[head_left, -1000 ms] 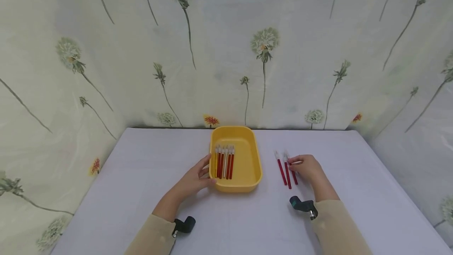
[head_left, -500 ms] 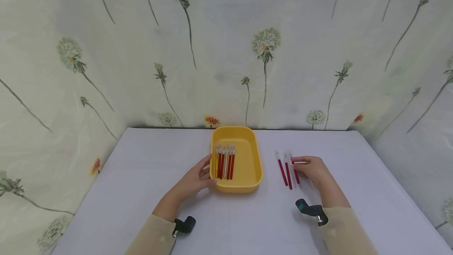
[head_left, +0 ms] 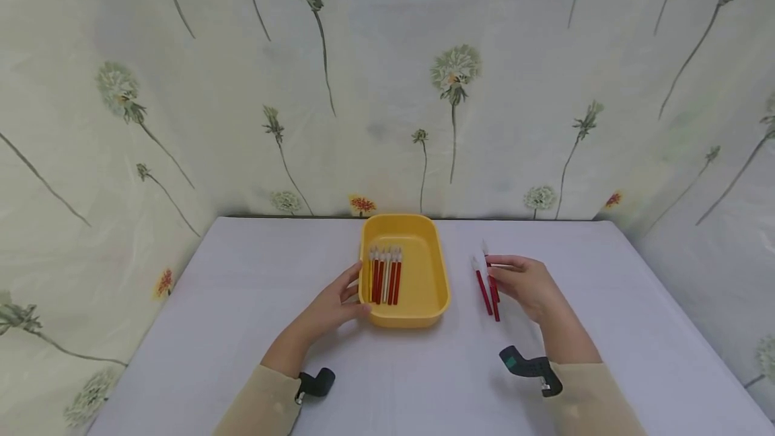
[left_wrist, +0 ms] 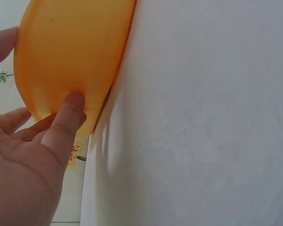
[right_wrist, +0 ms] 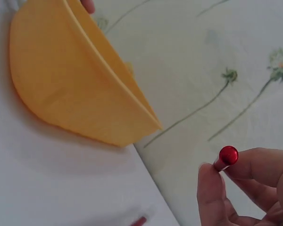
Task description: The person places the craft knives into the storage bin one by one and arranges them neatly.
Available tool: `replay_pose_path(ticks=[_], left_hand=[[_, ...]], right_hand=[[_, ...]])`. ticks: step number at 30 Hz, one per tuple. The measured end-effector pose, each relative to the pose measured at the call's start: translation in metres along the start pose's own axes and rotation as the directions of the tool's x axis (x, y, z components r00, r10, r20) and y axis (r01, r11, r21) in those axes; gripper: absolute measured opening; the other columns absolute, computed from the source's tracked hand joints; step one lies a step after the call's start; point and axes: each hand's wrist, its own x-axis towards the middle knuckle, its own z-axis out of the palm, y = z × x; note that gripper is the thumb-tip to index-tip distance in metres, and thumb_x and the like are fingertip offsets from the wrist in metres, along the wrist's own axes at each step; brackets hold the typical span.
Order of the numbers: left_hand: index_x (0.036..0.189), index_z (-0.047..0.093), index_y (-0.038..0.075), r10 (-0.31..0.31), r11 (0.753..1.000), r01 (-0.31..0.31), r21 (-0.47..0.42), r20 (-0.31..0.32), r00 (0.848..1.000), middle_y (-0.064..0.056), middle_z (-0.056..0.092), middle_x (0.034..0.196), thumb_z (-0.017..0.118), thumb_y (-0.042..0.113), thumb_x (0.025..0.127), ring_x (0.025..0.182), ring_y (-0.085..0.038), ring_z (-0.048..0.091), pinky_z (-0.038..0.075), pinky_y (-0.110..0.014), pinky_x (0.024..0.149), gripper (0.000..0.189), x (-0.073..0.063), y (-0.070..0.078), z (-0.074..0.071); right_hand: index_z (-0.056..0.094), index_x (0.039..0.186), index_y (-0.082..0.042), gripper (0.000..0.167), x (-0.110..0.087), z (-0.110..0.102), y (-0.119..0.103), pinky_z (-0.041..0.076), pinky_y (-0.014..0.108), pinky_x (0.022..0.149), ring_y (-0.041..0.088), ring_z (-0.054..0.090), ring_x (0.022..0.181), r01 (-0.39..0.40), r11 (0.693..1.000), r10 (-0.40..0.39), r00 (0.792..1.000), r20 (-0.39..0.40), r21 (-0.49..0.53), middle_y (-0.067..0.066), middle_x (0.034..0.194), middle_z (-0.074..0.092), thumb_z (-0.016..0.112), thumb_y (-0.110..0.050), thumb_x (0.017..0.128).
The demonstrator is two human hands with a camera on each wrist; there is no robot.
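Note:
My left hand holds the left side of a yellow plastic tray; in the left wrist view its fingers press against the outer wall. Several slim pens lie side by side in the tray's left half, most red with pale tips. To the right of the tray, my right hand pinches a red pen between thumb and fingers, its pale tip pointing away. The held pen overlaps a second red pen on the table. Another red pen lies just left of these.
A white cloth covers the table. Behind it hangs a pale backdrop printed with dandelions. Black camera mounts sit on both wrists.
My right hand has picked up the rightmost red pen and moved it left and slightly up, over the middle one. My left hand and the tray stay in place.

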Motion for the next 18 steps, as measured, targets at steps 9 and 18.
replay_pose_path(ticks=[9,18], left_hand=[[0.16,0.024,0.023,0.007,1.0,-0.006,0.013,-0.005,1.0,-0.004,0.028,0.163,0.082,0.034,0.084,0.142,-0.028,0.042,0.042,-0.046,0.11,0.097,-0.001,0.0,0.0],[0.161,0.023,0.023,0.001,1.0,-0.001,0.018,-0.005,1.0,-0.004,0.027,0.164,0.082,0.033,0.084,0.142,-0.027,0.041,0.041,-0.046,0.111,0.097,-0.001,0.002,0.0]], right_hand=[[0.061,0.136,-0.004,0.044,-0.002,0.041,-0.021,0.056,0.026,0.088,0.023,0.068,0.107,-0.024,0.999,0.022,0.999,0.025,0.041,0.019,0.128,0.063,0.069,-0.02,0.096],[0.062,0.133,0.0,0.039,0.007,0.088,-0.031,0.055,0.03,0.092,0.029,0.065,0.114,-0.011,0.994,0.006,0.999,0.05,0.112,0.023,0.134,0.06,0.067,-0.013,0.097]])
